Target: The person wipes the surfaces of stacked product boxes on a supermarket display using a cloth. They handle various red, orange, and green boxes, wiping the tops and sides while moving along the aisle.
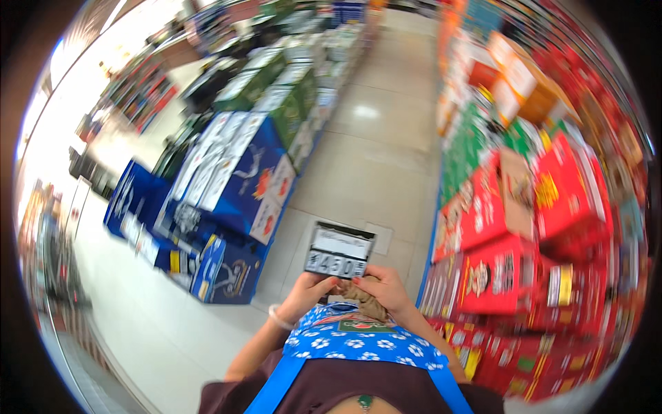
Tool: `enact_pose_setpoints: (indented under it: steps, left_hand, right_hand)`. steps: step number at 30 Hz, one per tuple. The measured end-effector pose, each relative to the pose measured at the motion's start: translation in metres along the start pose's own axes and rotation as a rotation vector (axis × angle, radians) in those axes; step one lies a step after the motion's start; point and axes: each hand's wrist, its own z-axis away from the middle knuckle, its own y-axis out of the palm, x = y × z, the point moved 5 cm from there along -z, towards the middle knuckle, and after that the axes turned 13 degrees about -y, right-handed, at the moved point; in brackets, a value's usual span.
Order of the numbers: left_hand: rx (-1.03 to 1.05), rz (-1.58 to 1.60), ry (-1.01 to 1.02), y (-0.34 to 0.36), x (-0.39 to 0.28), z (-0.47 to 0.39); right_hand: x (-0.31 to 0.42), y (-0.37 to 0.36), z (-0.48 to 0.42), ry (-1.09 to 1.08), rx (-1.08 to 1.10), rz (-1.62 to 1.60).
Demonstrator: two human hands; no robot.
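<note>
Between both hands, in front of my apron, is a black-framed price card with a white face bearing writing and large digits. My left hand, with a pale bracelet on the wrist, grips its lower left edge with the thumb on top. At the lower right corner, my right hand pinches the card the same way. A crumpled tan cloth lies just below the card, against my right hand; whether it is held or part of the clothing cannot be told. The fingers behind the card are hidden.
A tiled aisle runs ahead. Stacked blue cartons and green cartons line its left side. Red gift boxes and orange-and-white boxes are piled on the right. A blue floral apron covers my front.
</note>
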Motion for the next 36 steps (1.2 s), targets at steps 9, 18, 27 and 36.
enact_pose_setpoints:
  steps: [9, 18, 27, 36]
  left_hand:
    - [0.037, -0.054, 0.268, 0.054, -0.058, -0.064]
    - [-0.158, 0.238, 0.143, 0.018, -0.089, -0.145]
    - [0.236, 0.503, 0.100, -0.009, -0.156, -0.260]
    - [0.772, -0.140, -0.034, 0.011, -0.240, -0.340]
  right_hand:
    - [0.009, -0.090, -0.040, 0.083, 0.032, -0.050]
    - [0.006, -0.143, -0.083, 0.129, -0.159, 0.100]
    - [0.040, -0.159, -0.166, 0.037, -0.289, 0.288]
    - [0.094, -0.185, -0.214, -0.200, -0.563, 0.181]
